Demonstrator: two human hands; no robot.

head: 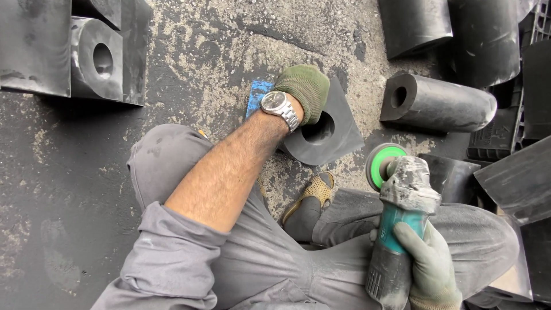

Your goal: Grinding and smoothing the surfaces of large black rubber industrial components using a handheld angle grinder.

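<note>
I noted the left hand, in a green glove, pressed closed on the top edge of a black rubber block with a round hole, lying on the gritty floor. Right of that block, the right hand was clamped around an angle grinder, disc raised clear of it.

a grimy workshop floor with black rubber blocks and grinder
</note>
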